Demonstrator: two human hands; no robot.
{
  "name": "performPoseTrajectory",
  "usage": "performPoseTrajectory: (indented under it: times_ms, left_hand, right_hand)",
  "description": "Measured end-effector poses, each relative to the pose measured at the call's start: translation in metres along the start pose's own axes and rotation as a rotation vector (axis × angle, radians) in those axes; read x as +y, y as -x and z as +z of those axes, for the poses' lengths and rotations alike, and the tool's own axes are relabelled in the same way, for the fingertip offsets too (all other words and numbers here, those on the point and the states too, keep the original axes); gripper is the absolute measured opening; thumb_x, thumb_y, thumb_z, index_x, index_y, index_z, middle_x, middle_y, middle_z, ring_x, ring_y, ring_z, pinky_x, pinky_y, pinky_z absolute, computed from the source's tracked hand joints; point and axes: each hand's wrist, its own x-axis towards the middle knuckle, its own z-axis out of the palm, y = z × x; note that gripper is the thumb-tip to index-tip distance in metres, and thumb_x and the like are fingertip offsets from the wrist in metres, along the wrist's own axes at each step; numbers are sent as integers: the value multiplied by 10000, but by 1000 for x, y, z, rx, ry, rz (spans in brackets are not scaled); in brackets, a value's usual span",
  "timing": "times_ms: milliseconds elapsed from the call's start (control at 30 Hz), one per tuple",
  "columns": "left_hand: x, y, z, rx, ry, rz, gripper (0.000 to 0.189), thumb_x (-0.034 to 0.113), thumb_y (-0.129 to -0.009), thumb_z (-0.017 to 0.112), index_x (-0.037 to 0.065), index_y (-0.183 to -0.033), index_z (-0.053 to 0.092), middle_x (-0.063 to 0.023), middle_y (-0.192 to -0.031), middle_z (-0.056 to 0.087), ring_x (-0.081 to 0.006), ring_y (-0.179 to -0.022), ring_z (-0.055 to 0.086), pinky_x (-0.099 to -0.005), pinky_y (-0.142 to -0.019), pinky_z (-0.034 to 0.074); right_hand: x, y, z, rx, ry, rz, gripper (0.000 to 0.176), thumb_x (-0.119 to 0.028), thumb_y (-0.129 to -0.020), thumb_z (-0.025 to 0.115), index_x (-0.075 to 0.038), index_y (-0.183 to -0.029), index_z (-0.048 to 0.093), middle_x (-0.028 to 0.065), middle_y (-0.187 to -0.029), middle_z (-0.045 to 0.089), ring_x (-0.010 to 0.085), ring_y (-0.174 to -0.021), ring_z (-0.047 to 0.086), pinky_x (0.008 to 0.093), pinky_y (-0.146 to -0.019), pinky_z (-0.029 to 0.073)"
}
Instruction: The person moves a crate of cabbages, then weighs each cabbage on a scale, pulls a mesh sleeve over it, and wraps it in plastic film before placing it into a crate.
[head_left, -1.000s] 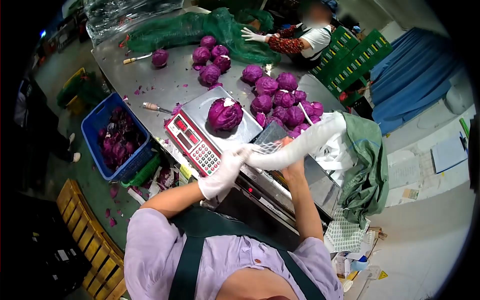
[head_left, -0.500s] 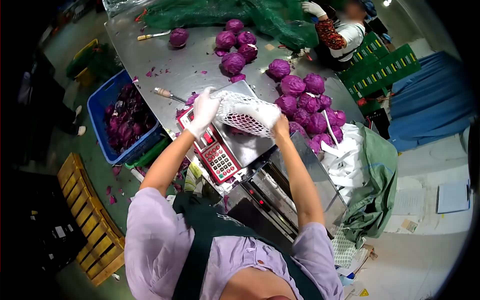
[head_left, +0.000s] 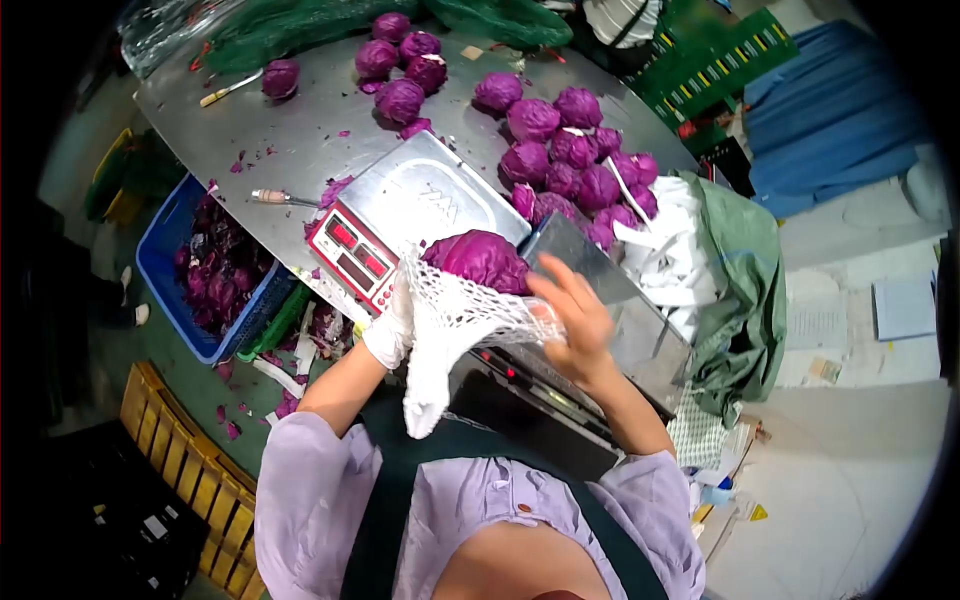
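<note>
Close to my body, a red cabbage (head_left: 478, 258) sits partly inside a white mesh net (head_left: 455, 312), its upper side bare. My left hand (head_left: 393, 325), in a white glove, is closed on the net's left side. My bare right hand (head_left: 572, 318) is at the net's right edge, fingers apart and slightly blurred, beside the cabbage. Beyond them lies the steel plate of a scale (head_left: 430, 190), with its red and white keypad display (head_left: 352, 255) on the left.
Several red cabbages (head_left: 533, 120) lie on the steel table (head_left: 300, 130). A wooden-handled knife (head_left: 285, 198) is left of the scale. A blue crate (head_left: 160, 265) holds cabbage leaves. White net strips (head_left: 665, 250) lie right. Another person's striped top (head_left: 620, 22) shows at the back.
The net has come off the scale toward my body, and a cabbage now shows in its opening. My right hand's fingers have spread. The view has shifted, moving the table up and left.
</note>
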Motion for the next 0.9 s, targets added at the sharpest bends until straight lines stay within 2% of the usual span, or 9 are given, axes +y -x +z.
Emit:
performPoseTrajectory:
  times_ms: [133,267,333,400,533,667,800,867,900]
  left_hand:
    - [-11,26,-2,12,-95,-34,984,759,-727,349,-5,-1341,264,-241,-1309,361,-376,-1168,413,-489,-979,345]
    - [-27,27,-16,-75,-285,-88,984,792,-719,252,3,-1299,356,-188,-1300,405,-333,-1157,440,-465,-977,357]
    - [-43,48,34,-404,-165,-326,905,743,-765,265,12,-1284,384,-174,-1279,436,-310,-1143,455,-451,-973,365]
    - [-67,57,50,82,-1,-303,704,570,-877,273,-3,-1263,404,-154,-1233,486,-282,-1060,518,-411,-953,394]
    - [-79,46,-4,98,-111,-219,454,326,-912,330,-28,-1135,507,-150,-1087,572,-243,-956,575,-361,-843,488]
    - [-86,10,3,135,-233,-109,390,230,-893,319,-27,-1072,551,-151,-1038,600,-257,-931,590,-399,-852,478]
    - [-95,-47,86,205,-308,-194,294,157,-839,407,-22,-1009,566,-148,-983,614,-247,-908,586,-379,-847,462]
    - [-108,-97,80,170,-369,-128,171,151,-784,437,18,-782,545,-118,-844,611,-238,-699,583,-383,-725,479]
    - [-115,-115,84,199,-284,-144,184,117,-790,455,-12,-899,526,-132,-880,598,-232,-715,573,-384,-728,480]
  right_hand:
    - [-34,50,-26,-209,-738,510,195,-97,-846,529,26,-983,591,143,-923,624,157,-783,598,283,-730,468]
    - [-36,48,-46,-943,-819,175,258,-223,-915,463,-51,-1082,557,83,-712,625,120,-597,602,269,-578,494]
    - [-41,43,-63,-693,-827,359,254,-233,-927,436,-41,-1022,572,68,-626,608,119,-498,586,254,-487,484]
    - [-20,56,-34,-62,-1098,936,272,-228,-928,431,6,-915,570,94,-668,620,121,-517,587,242,-483,487]
    - [-3,100,20,100,-1543,1352,244,-178,-893,498,50,-919,580,94,-849,633,141,-709,606,279,-643,510]
    - [10,131,15,91,-603,907,302,-20,-809,570,30,-1105,535,78,-999,611,145,-856,578,267,-779,463]
    - [63,136,-28,332,-1425,557,589,-354,-901,472,-33,-1350,268,56,-1169,510,176,-1087,480,269,-915,364]
    - [97,145,-36,321,-1107,587,640,-451,-872,480,-41,-1332,304,69,-1176,508,176,-1079,494,282,-905,382]
    - [112,151,-40,401,-1088,728,645,-478,-866,471,-31,-1309,330,79,-1180,506,175,-1070,503,284,-885,404]
